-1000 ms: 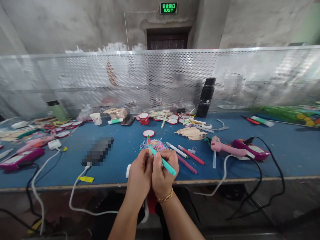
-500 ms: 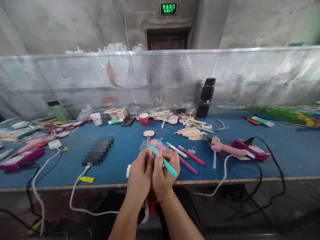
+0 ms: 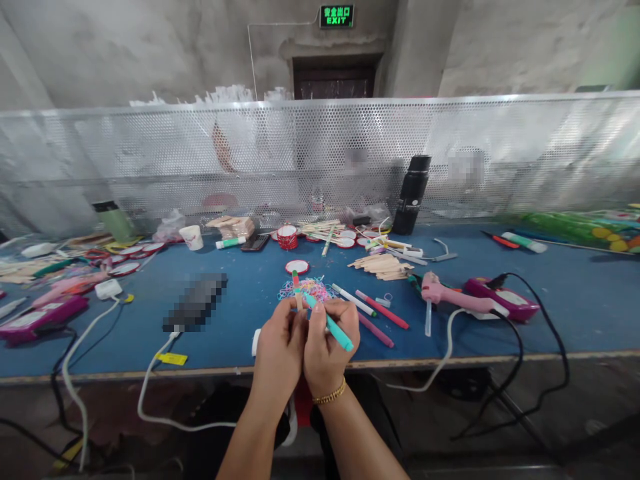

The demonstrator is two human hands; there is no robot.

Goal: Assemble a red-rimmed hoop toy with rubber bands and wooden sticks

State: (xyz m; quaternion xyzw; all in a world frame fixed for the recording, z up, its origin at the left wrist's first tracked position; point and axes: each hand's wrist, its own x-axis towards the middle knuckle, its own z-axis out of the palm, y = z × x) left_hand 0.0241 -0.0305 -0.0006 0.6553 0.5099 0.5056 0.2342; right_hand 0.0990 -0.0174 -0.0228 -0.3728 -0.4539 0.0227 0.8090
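Observation:
Both my hands are held together above the near edge of the blue table [image 3: 240, 320]. My right hand [image 3: 327, 350] grips a teal marker [image 3: 333, 327] whose tip points up and left towards the other hand. My left hand [image 3: 280, 350] pinches a wooden craft stick [image 3: 299, 301] upright, pressed against the marker tip. Just behind the hands lies a pile of coloured rubber bands [image 3: 307, 289] with a red and green marker [image 3: 295, 278] on it.
Loose markers [image 3: 383, 310] lie to the right of the hands, then a pink glue gun [image 3: 457, 300] with its cable. Craft sticks [image 3: 383, 265], red-rimmed discs [image 3: 297, 267], a black bottle [image 3: 413, 195] and a phone on a white charging cable [image 3: 195, 303] stand further out. A perforated metal screen [image 3: 320, 160] closes the back.
The hands stay together in the same place; the fingers shift slightly around the marker and stick. Nothing else has moved.

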